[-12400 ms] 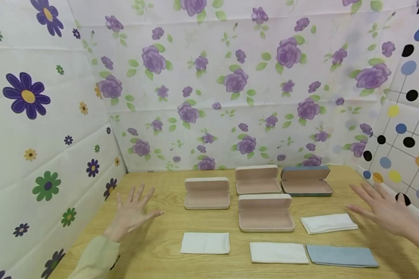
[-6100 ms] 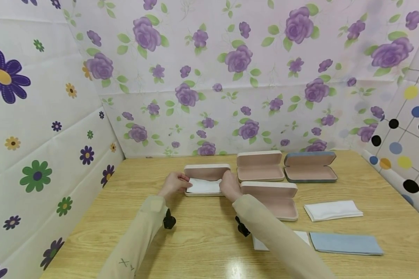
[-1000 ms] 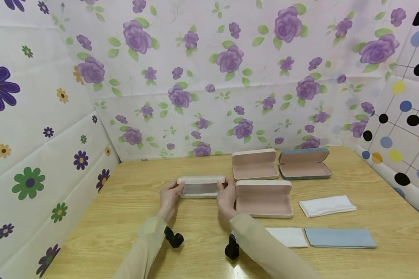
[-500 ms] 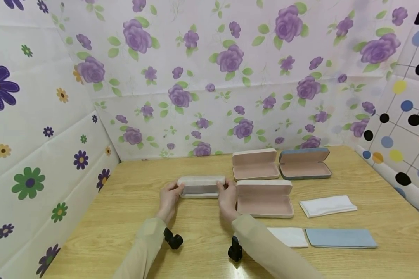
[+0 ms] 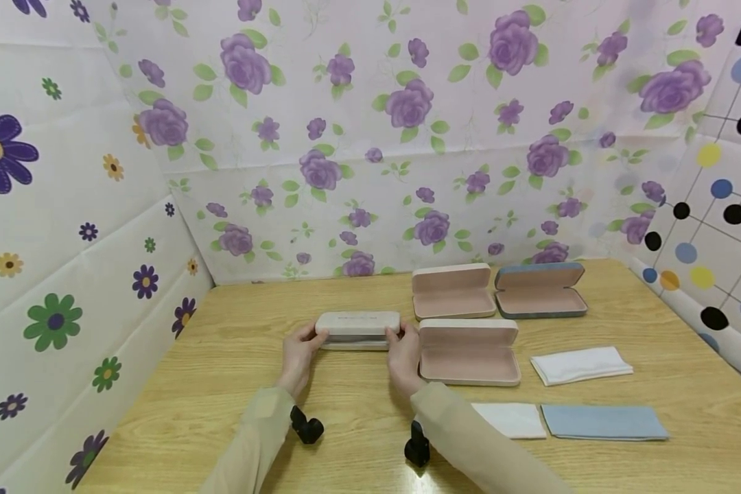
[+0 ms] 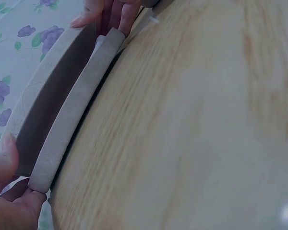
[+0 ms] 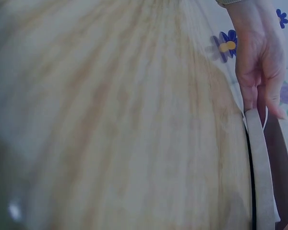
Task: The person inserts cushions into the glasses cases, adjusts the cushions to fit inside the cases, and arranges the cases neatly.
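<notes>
An off-white glasses case [image 5: 358, 322] sits on the table with its lid tilted down and a narrow gap along the front. My left hand [image 5: 298, 353] grips its left end, thumb on the lid's front corner and fingers around the side. At the right end my right hand [image 5: 403, 353] holds it the same way. The left wrist view shows the gap between the lid [image 6: 38, 86] and base [image 6: 77, 110], with a bit of white cloth [image 6: 97, 44] inside. In the right wrist view the left hand [image 7: 260, 57] is at the case's far end.
Right of the hands, an off-white case [image 5: 469, 363] stands open, with another [image 5: 453, 302] and a blue case [image 5: 540, 302] behind. Folded white cloths [image 5: 580, 365] [image 5: 512, 420] and a blue cloth [image 5: 605, 422] lie at front right. Patterned sheets [image 5: 370, 171] surround the table [image 5: 179, 398].
A white cloth from the table went into the left case earlier. Over the last second both hands have swung its lid forward and down, narrowing the gap.
</notes>
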Tool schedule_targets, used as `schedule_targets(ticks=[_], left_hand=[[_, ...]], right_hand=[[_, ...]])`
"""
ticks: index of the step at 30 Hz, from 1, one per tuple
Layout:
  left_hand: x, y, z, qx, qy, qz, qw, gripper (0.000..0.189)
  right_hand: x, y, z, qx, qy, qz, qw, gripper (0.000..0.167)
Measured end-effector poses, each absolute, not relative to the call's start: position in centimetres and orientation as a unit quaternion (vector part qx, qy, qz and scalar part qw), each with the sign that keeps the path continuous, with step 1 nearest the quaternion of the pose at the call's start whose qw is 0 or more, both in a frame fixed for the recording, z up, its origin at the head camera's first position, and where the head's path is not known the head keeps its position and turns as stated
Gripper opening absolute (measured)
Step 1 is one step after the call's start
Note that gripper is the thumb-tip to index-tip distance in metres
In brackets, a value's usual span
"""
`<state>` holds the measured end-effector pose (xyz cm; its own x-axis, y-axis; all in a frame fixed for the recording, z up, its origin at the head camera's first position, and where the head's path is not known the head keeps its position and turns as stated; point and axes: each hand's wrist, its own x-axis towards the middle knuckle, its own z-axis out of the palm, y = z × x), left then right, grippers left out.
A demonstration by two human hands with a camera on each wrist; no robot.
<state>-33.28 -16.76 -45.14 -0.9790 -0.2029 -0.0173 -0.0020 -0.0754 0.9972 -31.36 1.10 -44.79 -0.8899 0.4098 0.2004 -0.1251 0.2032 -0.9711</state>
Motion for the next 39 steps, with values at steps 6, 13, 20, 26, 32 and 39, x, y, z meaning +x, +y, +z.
schedule_targets(ticks=[6,13,20,26,32,39], left_hand=[[-33.4,-16.8,-45.4,0.077,-0.680,-0.725,0.077,0.042],[-33.5,-17.0,-45.5,0.078,-0.681,-0.724,0.078,0.041],[-33.6,-17.2,-45.5,0.086,-0.683,-0.720,0.081,0.041],[-33.7,-18.2,-45.5,0.077,-0.733,-0.671,0.079,0.041],[-33.6,-19.4,-45.1,0.073,-0.745,-0.658,0.076,0.042],[-33.9,-20.8,-44.6,0.094,-0.746,-0.655,0.072,0.044]], right_hand=[[-31.9,1.2,-45.9,-0.081,-0.739,0.628,0.232,0.015],[-31.3,1.2,-44.5,-0.105,-0.760,0.612,0.192,0.024],[-31.5,1.3,-44.4,-0.113,-0.766,0.608,0.175,0.023],[-31.7,1.3,-44.5,-0.120,-0.786,0.588,0.150,0.020],[-32.1,0.9,-44.5,-0.125,-0.806,0.566,0.120,0.020],[-32.9,0.1,-44.4,-0.099,-0.802,0.576,0.120,0.018]])
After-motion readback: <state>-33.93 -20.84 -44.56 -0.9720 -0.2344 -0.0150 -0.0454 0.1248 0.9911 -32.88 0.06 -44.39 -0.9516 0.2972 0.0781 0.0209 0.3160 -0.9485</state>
